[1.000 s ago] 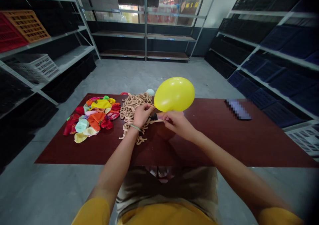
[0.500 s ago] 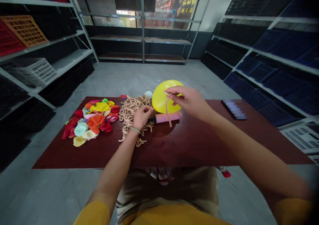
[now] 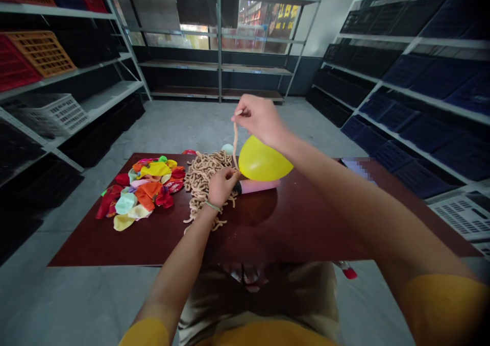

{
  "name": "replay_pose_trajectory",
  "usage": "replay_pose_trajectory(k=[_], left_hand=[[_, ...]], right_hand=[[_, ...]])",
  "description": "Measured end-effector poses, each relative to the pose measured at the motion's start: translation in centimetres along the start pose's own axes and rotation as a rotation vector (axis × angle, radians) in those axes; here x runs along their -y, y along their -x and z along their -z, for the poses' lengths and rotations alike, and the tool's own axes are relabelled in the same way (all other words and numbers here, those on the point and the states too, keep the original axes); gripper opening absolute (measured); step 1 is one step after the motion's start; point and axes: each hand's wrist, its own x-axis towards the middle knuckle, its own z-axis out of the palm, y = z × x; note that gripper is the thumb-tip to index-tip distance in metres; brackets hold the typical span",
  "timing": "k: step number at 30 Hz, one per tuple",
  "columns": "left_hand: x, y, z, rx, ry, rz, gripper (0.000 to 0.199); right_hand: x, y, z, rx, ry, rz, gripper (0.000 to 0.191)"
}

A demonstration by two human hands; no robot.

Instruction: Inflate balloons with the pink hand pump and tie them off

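Observation:
A yellow inflated balloon floats just over the table, its neck end pinched in my left hand. My right hand is raised above it, fingers closed on one end of a beige cord. That cord runs down, nearly straight, to my left fingertips at the balloon's neck. Whether it loops round the neck is too small to tell. Below the balloon lies a pink tube with a black end, looking like a hand pump. Under and beside my left wrist spreads a heap of beige cords.
Limp coloured balloons are piled on the left of the dark red table. A phone, partly blurred, lies at the right. A pale round object shows behind the cords. Shelves with crates stand around.
My right hand has risen and moved left, drawing the cord from hanging loose to stretched up from my left fingers. The balloon has tipped slightly right and down.

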Motion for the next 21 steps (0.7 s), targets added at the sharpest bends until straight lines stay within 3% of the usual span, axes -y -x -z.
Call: replay_pose_trajectory(k=[4, 8, 15, 21], left_hand=[[0.0, 0.0, 0.1, -0.017, -0.025, -0.015, 0.021], [0.0, 0.0, 0.4, -0.054, 0.017, -0.019, 0.019], [0.5, -0.7, 1.4, -0.275, -0.054, -0.092, 0.008], [0.7, -1.1, 1.7, -0.234, 0.104, -0.080, 0.013]], right_hand=[[-0.4, 0.6, -2.1, 0.061, 0.107, -0.013, 0.008], [-0.9, 2.0, -2.9, 0.136, 0.118, -0.005, 0.008], [-1.0, 4.8, -3.0, 0.231, 0.069, 0.044, 0.011], [-0.9, 5.7, -3.2, 0.198, -0.056, -0.055, 0.008]])
